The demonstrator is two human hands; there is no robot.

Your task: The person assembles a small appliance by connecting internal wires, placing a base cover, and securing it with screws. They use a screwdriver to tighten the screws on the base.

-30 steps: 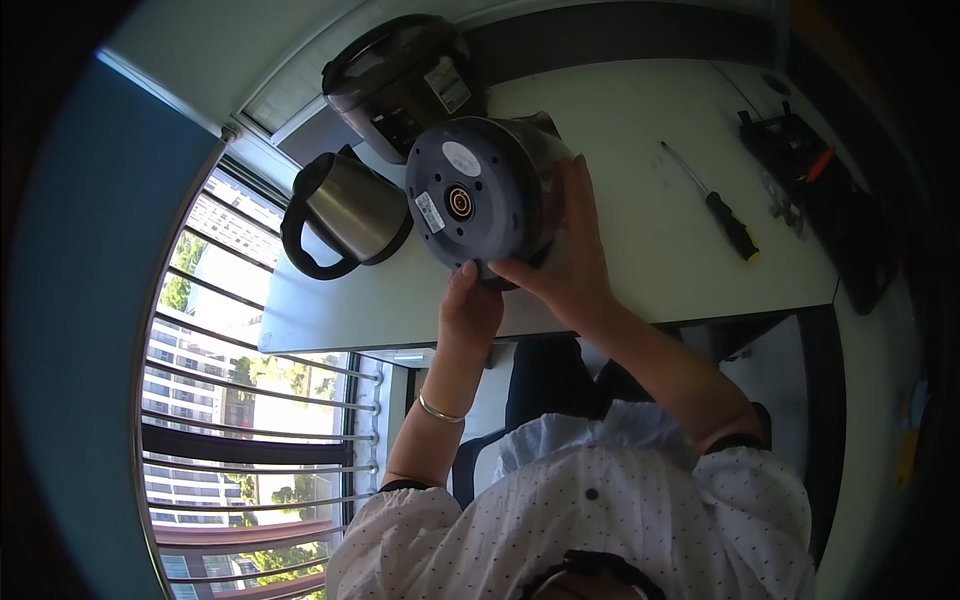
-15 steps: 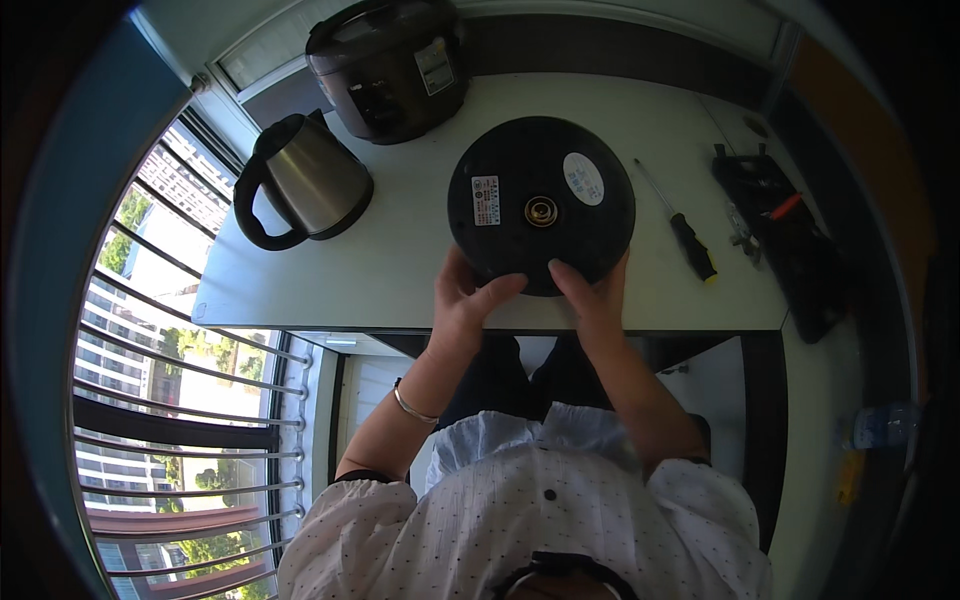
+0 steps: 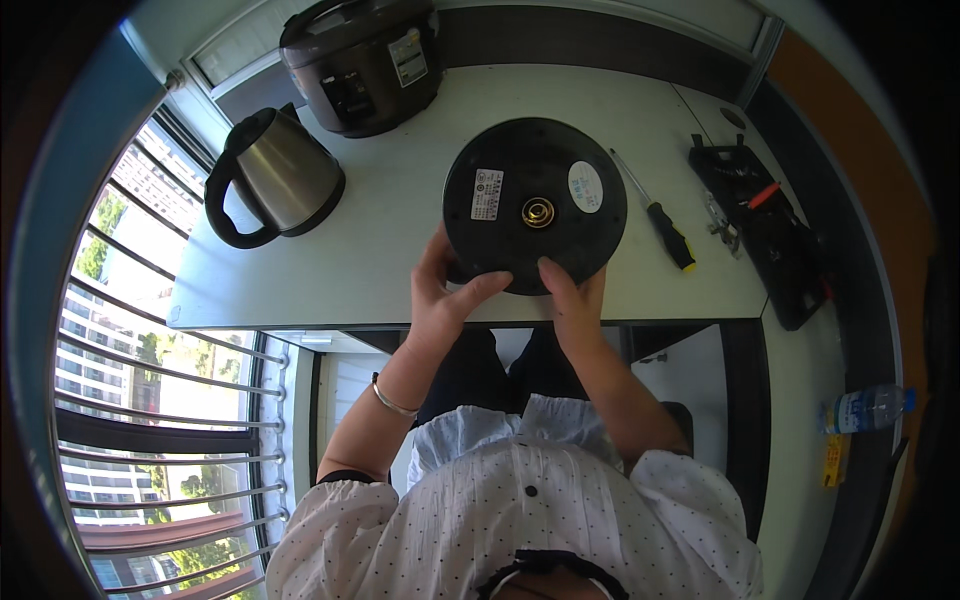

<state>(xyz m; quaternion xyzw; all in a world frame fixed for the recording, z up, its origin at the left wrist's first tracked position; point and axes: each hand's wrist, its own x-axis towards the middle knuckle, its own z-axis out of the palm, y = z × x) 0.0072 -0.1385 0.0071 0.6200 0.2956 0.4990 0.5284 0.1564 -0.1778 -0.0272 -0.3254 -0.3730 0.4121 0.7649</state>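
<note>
Between both hands I hold a round black appliance base (image 3: 535, 255), its flat face turned toward me. A brass-coloured ringed connector sits at its centre, with a white rectangular label and a white oval sticker on either side. My left hand (image 3: 442, 295) grips its lower left edge, and my right hand (image 3: 578, 308) grips the lower right. Both thumbs press on the face near the bottom rim; the other fingers are mostly hidden behind it. Whatever lies behind the black face cannot be seen.
A steel electric kettle (image 3: 287, 175) stands left on the white table (image 3: 390, 260), near a dark rice cooker (image 3: 365, 85). A black-and-yellow screwdriver (image 3: 668, 234) lies to the right, beside an open black tool case (image 3: 775, 230). Farther right is a plastic bottle (image 3: 870, 408).
The whole view has shifted slightly, so the surroundings sit farther left and the bottle shows more clearly. Both hands keep the same grip on the black base.
</note>
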